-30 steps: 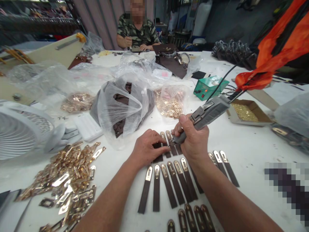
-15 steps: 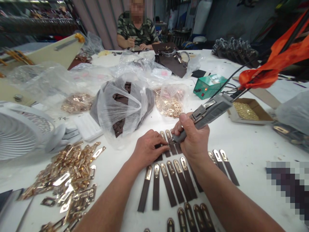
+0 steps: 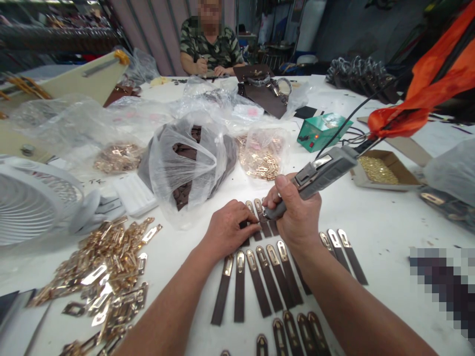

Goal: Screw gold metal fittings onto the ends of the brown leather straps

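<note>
My right hand (image 3: 299, 210) is wrapped around a grey electric screwdriver (image 3: 322, 173), which slants down to the left. Its tip meets the gold metal ends of a row of short dark brown straps (image 3: 266, 228). Just left of that tip, my left hand (image 3: 232, 225) rests low on the table, thumb and fingers closed on a strap; my fingers partly hide it. Closer to me lie more dark straps (image 3: 239, 291) with gold plates at their far ends. Another group of plated straps (image 3: 352, 257) sits beyond my right forearm.
Loose gold plates (image 3: 107, 267) are heaped at left, beside a white fan (image 3: 40, 202). Plastic bags (image 3: 185, 168) stand ahead. A green power box (image 3: 321, 132) and a carton of small gold parts (image 3: 389, 185) are at right. Orange cloth (image 3: 404, 118) hangs around the screwdriver's cord. Across the table sits a person (image 3: 211, 47).
The screwdriver has shifted very slightly, and the orange cloth and cord behind it have swung a little. Both hands stay at nearly the same spot.
</note>
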`<state>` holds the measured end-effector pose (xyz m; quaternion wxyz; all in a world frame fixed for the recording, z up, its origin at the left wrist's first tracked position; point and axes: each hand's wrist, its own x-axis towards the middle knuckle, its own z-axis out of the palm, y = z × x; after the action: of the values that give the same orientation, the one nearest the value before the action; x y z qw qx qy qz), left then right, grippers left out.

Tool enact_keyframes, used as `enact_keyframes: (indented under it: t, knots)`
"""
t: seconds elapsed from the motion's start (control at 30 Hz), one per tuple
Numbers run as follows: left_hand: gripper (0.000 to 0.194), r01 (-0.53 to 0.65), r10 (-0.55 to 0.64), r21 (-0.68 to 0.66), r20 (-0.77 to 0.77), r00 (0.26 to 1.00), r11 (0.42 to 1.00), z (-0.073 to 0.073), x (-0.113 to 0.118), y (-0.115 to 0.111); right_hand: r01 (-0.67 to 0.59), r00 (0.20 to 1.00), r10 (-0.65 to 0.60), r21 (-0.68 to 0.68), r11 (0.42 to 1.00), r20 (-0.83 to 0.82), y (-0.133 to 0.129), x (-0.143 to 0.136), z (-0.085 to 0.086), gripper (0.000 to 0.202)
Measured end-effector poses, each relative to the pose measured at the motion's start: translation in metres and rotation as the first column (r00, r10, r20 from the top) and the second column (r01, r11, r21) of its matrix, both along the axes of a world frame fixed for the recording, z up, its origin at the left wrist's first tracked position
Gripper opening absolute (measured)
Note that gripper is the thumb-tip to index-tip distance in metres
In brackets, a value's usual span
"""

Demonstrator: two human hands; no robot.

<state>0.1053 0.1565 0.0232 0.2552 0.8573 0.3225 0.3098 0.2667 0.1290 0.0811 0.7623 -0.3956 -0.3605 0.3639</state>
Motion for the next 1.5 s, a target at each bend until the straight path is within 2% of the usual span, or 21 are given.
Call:
enact_keyframes:
  t: [0.23, 0.37, 0.43, 0.53, 0.67, 0.87, 1.0, 1.17, 1.5]
  knots:
    - [0.013, -0.005, 0.006, 0.023, -0.017, 1.0, 1.0, 0.001, 0.0, 0.0, -0.012, 1.0, 0.012, 0.002, 1.0, -0.017, 0.0, 0.0, -0.001, 0.039]
    - [0.025, -0.058, 0.057, 0.087, 0.013, 0.998, 0.995, 0.002, -0.01, 0.008, -0.001, 1.0, 0.001, 0.006, 1.0, -0.013, -0.001, 0.003, 0.0, 0.039]
    - [0.025, -0.079, 0.077, 0.103, 0.022, 0.997, 0.992, 0.0, -0.018, 0.014, 0.012, 1.0, -0.011, 0.015, 1.0, -0.019, -0.001, 0.003, 0.003, 0.039]
    - [0.015, -0.075, 0.072, 0.104, 0.035, 0.997, 0.992, -0.005, -0.026, 0.023, 0.015, 0.999, -0.014, 0.045, 0.999, -0.034, 0.001, 0.0, 0.011, 0.038]
    - [0.023, -0.029, 0.03, 0.115, -0.012, 0.999, 0.993, -0.011, -0.025, 0.029, -0.001, 1.0, 0.001, 0.043, 0.999, 0.014, 0.009, -0.011, 0.016, 0.04]
    - [0.01, -0.063, 0.064, 0.023, -0.055, 0.996, 0.998, -0.008, -0.017, 0.03, 0.008, 0.991, -0.002, -0.045, 0.999, 0.133, 0.028, -0.025, 0.005, 0.046]
    - [0.011, -0.104, 0.101, -0.03, -0.086, 0.991, 0.994, -0.009, -0.016, 0.031, 0.022, 0.979, 0.002, -0.115, 0.993, 0.204, 0.035, -0.028, -0.005, 0.048]
    - [0.011, -0.202, 0.189, -0.073, -0.158, 0.969, 0.977, -0.013, -0.013, 0.031, 0.02, 0.981, 0.01, -0.156, 0.988, 0.195, 0.036, -0.028, -0.012, 0.045]
    - [0.009, -0.229, 0.213, -0.07, -0.19, 0.959, 0.971, -0.012, -0.011, 0.029, 0.007, 0.975, 0.03, -0.163, 0.987, 0.222, 0.039, -0.031, -0.018, 0.046]
